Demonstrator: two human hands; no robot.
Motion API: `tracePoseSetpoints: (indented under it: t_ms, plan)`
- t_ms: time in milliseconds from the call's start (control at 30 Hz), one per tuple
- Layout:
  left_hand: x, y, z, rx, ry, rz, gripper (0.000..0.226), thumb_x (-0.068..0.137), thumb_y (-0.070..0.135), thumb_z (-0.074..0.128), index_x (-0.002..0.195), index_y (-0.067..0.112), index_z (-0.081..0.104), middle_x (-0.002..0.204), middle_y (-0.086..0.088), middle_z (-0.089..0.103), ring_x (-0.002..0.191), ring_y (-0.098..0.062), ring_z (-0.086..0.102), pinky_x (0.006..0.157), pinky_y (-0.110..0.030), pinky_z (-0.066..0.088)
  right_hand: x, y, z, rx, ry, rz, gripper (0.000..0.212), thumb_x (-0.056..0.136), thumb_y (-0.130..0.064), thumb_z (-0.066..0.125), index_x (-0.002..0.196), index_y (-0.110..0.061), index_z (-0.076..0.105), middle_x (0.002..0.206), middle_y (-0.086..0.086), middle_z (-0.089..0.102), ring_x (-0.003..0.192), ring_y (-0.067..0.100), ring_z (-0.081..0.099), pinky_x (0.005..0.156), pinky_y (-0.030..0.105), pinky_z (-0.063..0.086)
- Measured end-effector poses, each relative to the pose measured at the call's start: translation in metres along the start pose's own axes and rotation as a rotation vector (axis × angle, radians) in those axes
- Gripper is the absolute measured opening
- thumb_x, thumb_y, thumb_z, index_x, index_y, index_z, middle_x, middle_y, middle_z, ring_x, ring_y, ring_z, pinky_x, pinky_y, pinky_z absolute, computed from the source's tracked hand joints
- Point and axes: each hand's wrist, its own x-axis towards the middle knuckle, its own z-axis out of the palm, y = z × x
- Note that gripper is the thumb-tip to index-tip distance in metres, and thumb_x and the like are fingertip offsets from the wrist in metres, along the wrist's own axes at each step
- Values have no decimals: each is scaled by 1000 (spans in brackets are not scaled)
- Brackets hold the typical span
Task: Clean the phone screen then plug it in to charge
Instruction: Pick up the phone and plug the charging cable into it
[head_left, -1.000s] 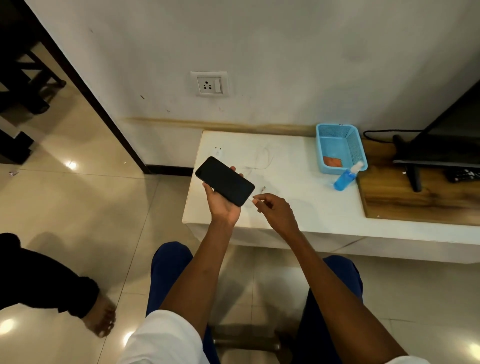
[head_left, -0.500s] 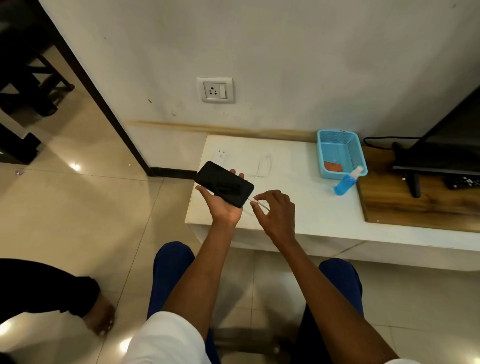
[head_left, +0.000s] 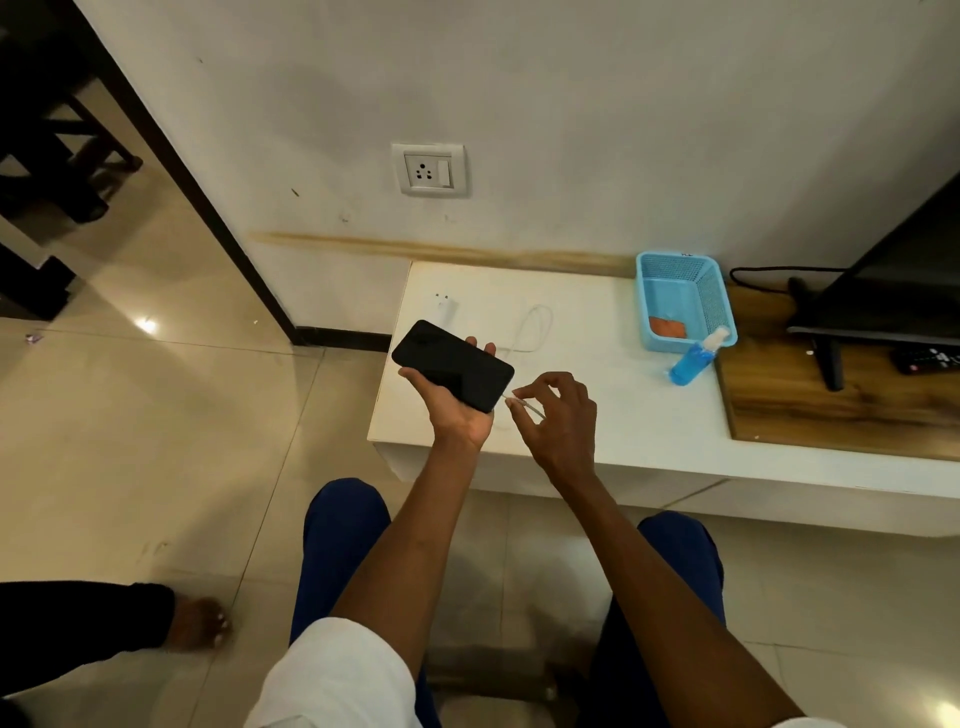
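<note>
Right hand has closed in since a second ago, so the white cable tip it pinches between thumb and fingertips now sits right at the bottom edge of the phone; can't tell if it's fully seated. Left hand cradles the phone from underneath, fingers curled round its edges, dark screen facing up, held above the left end of the white worktop. Cable loops back across the worktop to the white charger brick lying below the wall socket. Blue basket with an orange cloth sits further right, a blue spray bottle leaning against it.
</note>
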Motion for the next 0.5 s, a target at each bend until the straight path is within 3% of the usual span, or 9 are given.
tracePoseSetpoints:
  t_ms: [133, 233, 367, 500]
  plan:
    - [1, -3, 0, 14, 4, 15, 79, 90, 76, 26, 144, 22, 48, 123, -10, 65, 125, -40, 57, 106, -53, 44, -1, 2, -2, 6, -11, -3, 14, 84, -40, 73, 90, -28, 70, 106, -8, 60, 102, 17, 56, 76, 37, 45]
    - [2, -2, -1, 28, 7, 21, 79, 91, 76, 26, 144, 21, 47, 123, -10, 65, 124, -40, 57, 102, -52, 48, 0, 3, -3, -8, -39, -2, 15, 84, -42, 72, 93, -30, 70, 106, -9, 60, 104, 18, 56, 78, 38, 46]
    - [4, 1, -2, 52, 19, 23, 80, 89, 77, 24, 143, 23, 48, 127, -10, 64, 121, -39, 60, 98, -51, 51, 1, 4, -1, -26, -130, 15, 30, 84, -50, 66, 109, -34, 63, 115, -11, 58, 112, 15, 52, 87, 38, 45]
    - [5, 3, -1, 52, 21, 35, 80, 89, 77, 26, 144, 23, 47, 134, -11, 60, 123, -39, 58, 105, -53, 45, 0, 4, -1, 9, -97, 25, 27, 85, -49, 64, 108, -35, 63, 114, -13, 59, 112, 13, 53, 87, 38, 46]
